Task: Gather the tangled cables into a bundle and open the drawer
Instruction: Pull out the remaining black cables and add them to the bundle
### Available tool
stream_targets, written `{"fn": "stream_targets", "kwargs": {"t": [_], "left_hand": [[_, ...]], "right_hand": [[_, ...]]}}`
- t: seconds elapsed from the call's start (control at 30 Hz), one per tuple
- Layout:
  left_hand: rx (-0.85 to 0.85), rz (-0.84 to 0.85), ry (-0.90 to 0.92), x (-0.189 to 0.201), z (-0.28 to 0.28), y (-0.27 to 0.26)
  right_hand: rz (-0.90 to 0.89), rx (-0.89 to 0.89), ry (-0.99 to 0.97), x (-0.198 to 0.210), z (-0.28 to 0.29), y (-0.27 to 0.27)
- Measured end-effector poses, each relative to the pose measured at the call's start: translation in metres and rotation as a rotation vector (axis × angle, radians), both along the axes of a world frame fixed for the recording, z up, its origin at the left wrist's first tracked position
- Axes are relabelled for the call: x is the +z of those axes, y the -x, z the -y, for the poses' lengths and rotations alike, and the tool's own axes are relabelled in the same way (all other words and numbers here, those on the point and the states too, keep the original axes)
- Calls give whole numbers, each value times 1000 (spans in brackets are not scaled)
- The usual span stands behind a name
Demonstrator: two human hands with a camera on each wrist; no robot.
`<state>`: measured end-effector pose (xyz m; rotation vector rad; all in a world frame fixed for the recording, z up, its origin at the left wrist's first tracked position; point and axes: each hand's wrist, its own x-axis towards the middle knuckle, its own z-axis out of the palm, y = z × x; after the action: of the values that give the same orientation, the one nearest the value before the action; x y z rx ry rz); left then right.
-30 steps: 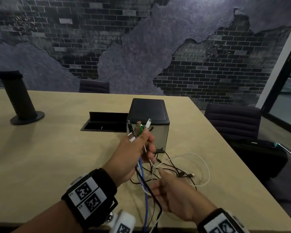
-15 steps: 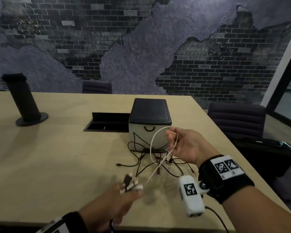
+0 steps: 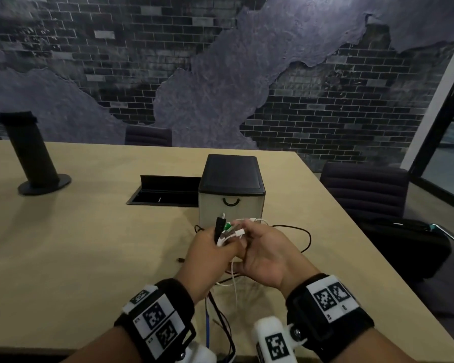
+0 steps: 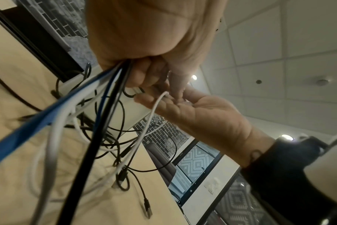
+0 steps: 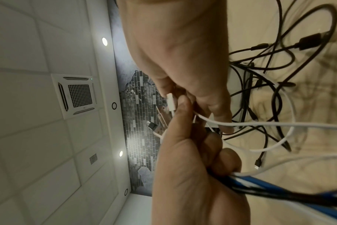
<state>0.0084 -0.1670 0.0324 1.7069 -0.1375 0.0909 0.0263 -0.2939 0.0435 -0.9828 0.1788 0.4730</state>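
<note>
My left hand [image 3: 222, 244] grips a bunch of cable ends [image 3: 227, 227] (black, white and green plugs) in front of the drawer box [image 3: 231, 213]. Blue, white and black cables [image 4: 48, 120] trail down from that fist. My right hand [image 3: 244, 239] meets it from the right and pinches the plug of a white cable [image 5: 170, 103] against the bunch. The rest of the tangle [image 5: 269, 76] lies loose on the table, with a black loop [image 3: 306, 239] showing to the right. The drawer is closed, its black handle [image 3: 230, 202] facing me.
A recessed socket box [image 3: 165, 191] with its lid raised sits left of the drawer box. A black post [image 3: 32, 155] stands at the far left. A dark chair [image 3: 364, 189] and a black bag [image 3: 404, 244] lie beyond the table's right edge [image 3: 378, 258].
My left hand has risen from the near table edge with the cable ends. My right hand has brought the white cable from the right to meet it.
</note>
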Motion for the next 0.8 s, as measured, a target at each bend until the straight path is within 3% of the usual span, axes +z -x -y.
{"fn": "stream_targets", "kwargs": {"t": [0.13, 0.3, 0.37, 0.43, 0.5, 0.6, 0.67, 0.8], "left_hand": [[-225, -84, -48, 5, -8, 18], [-630, -238, -471, -7, -38, 49], [-671, -214, -675, -14, -54, 52], [-538, -136, -726, -13, -65, 49], [-279, -71, -599, 0, -67, 43], [-24, -92, -64, 28, -60, 25], [17, -60, 113, 42, -50, 14], [-85, -33, 152, 46, -12, 8]], "right_hand": [[-59, -46, 3, 8, 7, -10], [-43, -59, 65, 23, 30, -29], [-41, -101, 76, 23, 35, -34], [-38, -154, 76, 21, 36, -36], [-30, -174, 67, 16, 35, -35], [-25, -171, 53, 10, 27, -32], [-16, -146, 53, 10, 20, -29], [37, -27, 2, 8, 3, -19]]}}
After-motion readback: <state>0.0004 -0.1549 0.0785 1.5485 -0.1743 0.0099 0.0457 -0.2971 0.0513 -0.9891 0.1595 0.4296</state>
